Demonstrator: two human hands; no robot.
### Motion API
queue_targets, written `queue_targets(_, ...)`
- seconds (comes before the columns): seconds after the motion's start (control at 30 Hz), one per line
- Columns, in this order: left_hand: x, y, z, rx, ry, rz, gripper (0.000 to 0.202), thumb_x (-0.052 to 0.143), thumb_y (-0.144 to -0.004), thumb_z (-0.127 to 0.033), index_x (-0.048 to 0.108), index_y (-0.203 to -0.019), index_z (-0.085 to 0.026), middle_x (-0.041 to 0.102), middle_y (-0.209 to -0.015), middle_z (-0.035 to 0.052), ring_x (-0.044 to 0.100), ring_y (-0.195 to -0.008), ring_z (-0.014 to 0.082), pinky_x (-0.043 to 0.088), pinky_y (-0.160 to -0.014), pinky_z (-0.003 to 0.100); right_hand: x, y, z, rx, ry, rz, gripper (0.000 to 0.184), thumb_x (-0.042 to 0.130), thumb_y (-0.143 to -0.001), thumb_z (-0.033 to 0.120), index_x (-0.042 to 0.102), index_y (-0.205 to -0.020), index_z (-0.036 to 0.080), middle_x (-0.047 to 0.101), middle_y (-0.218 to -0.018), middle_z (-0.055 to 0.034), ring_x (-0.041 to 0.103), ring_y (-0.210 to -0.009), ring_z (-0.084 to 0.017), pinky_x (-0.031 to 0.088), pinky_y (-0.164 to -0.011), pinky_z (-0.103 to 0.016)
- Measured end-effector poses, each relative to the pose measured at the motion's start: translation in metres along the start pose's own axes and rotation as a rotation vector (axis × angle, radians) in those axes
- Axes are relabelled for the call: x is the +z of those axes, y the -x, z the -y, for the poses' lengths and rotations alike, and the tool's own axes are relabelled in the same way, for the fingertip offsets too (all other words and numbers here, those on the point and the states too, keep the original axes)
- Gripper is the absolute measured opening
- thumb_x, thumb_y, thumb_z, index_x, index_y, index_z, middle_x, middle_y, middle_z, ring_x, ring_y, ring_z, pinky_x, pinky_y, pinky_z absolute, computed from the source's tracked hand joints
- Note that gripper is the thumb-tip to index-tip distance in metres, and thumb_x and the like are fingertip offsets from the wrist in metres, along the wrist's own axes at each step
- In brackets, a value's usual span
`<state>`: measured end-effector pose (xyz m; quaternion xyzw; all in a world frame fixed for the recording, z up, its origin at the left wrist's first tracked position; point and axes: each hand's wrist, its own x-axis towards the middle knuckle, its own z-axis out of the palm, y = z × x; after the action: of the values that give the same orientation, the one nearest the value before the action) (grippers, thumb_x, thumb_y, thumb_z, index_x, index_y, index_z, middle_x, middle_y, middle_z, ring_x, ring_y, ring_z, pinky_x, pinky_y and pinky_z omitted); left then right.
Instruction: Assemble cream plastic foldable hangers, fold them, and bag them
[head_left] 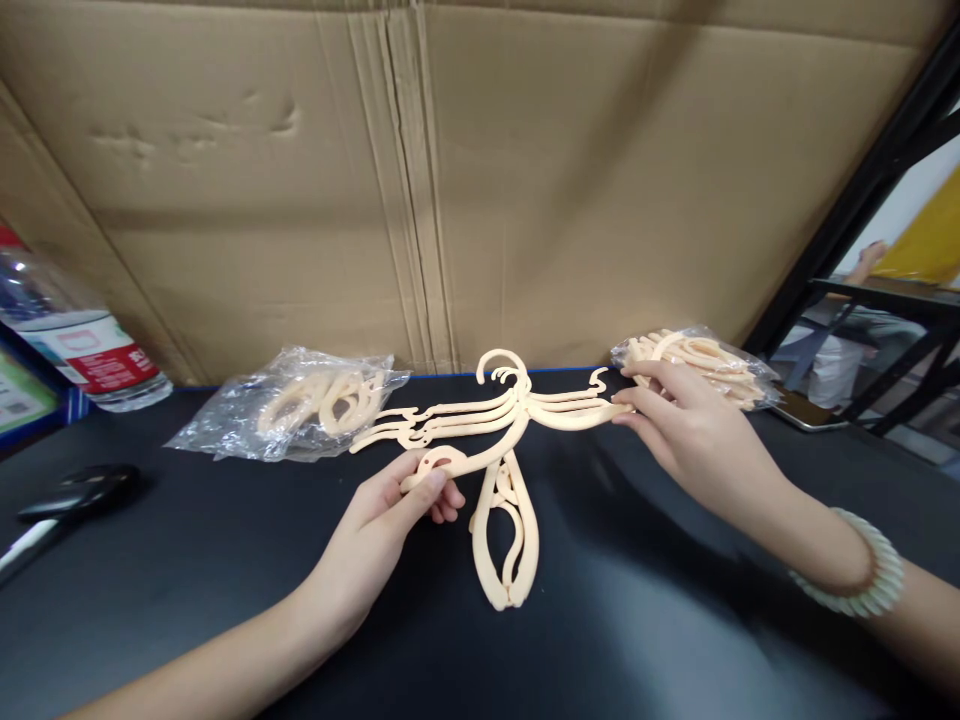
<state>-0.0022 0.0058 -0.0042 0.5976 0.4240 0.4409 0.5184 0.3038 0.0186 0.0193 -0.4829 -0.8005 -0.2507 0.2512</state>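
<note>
A stack of cream plastic hangers [487, 415] lies spread on the black table [225, 600]. My left hand [397, 510] pinches the left arm of one hanger near its curled end. My right hand [686, 425] holds the right tips of the hangers between thumb and fingers. Two more cream looped pieces [506, 540] lie under the stack, pointing toward me. A clear plastic bag of the same parts [296, 410] rests to the left, and another bag [705, 365] sits just behind my right hand.
A large cardboard sheet [450, 180] stands behind the table. A water bottle [71, 345] lies at the far left, with a dark object [82, 490] in front of it. A black metal frame [862, 200] rises at the right.
</note>
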Motion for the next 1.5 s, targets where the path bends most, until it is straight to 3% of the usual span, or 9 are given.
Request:
queue_targets(0.27,-0.001,-0.001,0.002,-0.001,0.034,0.003,0.016,0.055,-0.094,-0.031,0.061,-0.087,-0.018,0.064,-0.075,-0.0002,0.055,-0.073,0.015,0.044,-0.07,0.027,0.004,0.0,0.005,-0.001,-0.209,-0.029,0.014,0.048,-0.094,0.018,0.062,-0.091,0.016,0.046,-0.13,-0.019,0.055,-0.112,-0.032,0.05,-0.091,-0.05)
queue_targets(0.43,0.0,0.0,0.002,0.016,0.029,0.008,0.015,0.055,-0.093,-0.03,0.061,-0.087,-0.018,0.064,-0.075,-0.0001,0.055,-0.072,0.0151,0.043,-0.069,0.027,0.002,0.0,0.014,0.009,-0.571,0.035,0.019,0.055,-0.088,0.017,0.061,-0.105,0.023,0.047,-0.134,-0.0112,0.052,-0.121,-0.026,0.057,-0.083,-0.038)
queue_targets(0.57,0.0,0.001,0.002,0.003,0.056,-0.003,0.016,0.056,-0.093,-0.032,0.062,-0.085,-0.019,0.063,-0.073,-0.0002,0.054,-0.071,0.0152,0.043,-0.069,0.027,0.001,0.001,0.015,0.078,-0.64,0.17,0.034,0.059,-0.089,0.027,0.053,-0.122,0.022,0.06,-0.122,-0.0092,0.058,-0.111,-0.024,0.052,-0.089,-0.039)
queue_targets(0.73,-0.001,0.0,0.002,-0.003,0.124,-0.027,0.017,0.059,-0.09,-0.034,0.061,-0.085,-0.019,0.063,-0.073,-0.0003,0.054,-0.072,0.0154,0.043,-0.07,0.027,0.001,-0.001,0.012,0.182,-0.676,0.437,0.026,0.057,-0.09,0.04,0.062,-0.106,0.02,0.067,-0.105,-0.006,0.061,-0.09,-0.02,0.049,-0.079,-0.035)
queue_targets(0.93,0.0,-0.001,0.001,-0.02,0.178,-0.081,0.016,0.061,-0.088,-0.034,0.06,-0.084,-0.018,0.063,-0.071,0.0,0.053,-0.069,0.0155,0.042,-0.068,0.028,0.003,-0.001,0.011,0.19,-0.694,0.604,0.019,0.056,-0.09,0.035,0.061,-0.084,0.018,0.062,-0.08,-0.0025,0.054,-0.07,-0.017,0.041,-0.065,-0.031)
queue_targets(1.07,0.001,0.0,-0.001,-0.018,0.109,-0.087,0.018,0.065,-0.085,-0.033,0.062,-0.077,-0.017,0.06,-0.071,0.0001,0.052,-0.07,0.0153,0.042,-0.069,0.028,0.003,-0.002,0.007,0.281,-0.894,0.568,0.026,0.051,-0.092,0.042,0.06,-0.093,0.018,0.061,-0.084,-0.0032,0.054,-0.069,-0.016,0.041,-0.062,-0.029)
queue_targets(1.23,0.001,0.001,-0.002,-0.004,0.058,-0.048,0.021,0.066,-0.084,-0.034,0.06,-0.071,-0.018,0.054,-0.067,-0.0024,0.048,-0.067,0.0135,0.039,-0.068,0.026,-0.008,-0.008,0.007,0.356,-0.993,0.477,0.031,0.054,-0.089,0.046,0.068,-0.098,0.02,0.065,-0.101,-0.0062,0.058,-0.094,-0.022,0.044,-0.08,-0.033)
queue_targets(1.37,0.002,0.001,-0.004,-0.01,0.064,-0.056,0.022,0.064,-0.084,-0.033,0.059,-0.068,-0.018,0.053,-0.065,-0.0029,0.046,-0.066,0.0135,0.038,-0.067,0.026,-0.012,-0.009,0.009,0.501,-1.023,0.383,0.032,0.056,-0.086,0.047,0.07,-0.097,0.02,0.06,-0.08,-0.0034,0.052,-0.069,-0.016,0.04,-0.06,-0.028)
queue_targets(1.5,0.001,0.002,-0.004,-0.027,0.088,-0.068,0.025,0.064,-0.083,-0.032,0.056,-0.064,-0.018,0.052,-0.063,-0.0028,0.045,-0.065,0.0135,0.037,-0.066,0.025,-0.008,-0.007,0.01,0.639,-1.271,0.247,0.029,0.068,-0.082,0.044,0.064,-0.098,0.02,0.052,-0.07,0.0021,0.043,-0.057,-0.009,0.035,-0.051,-0.022)
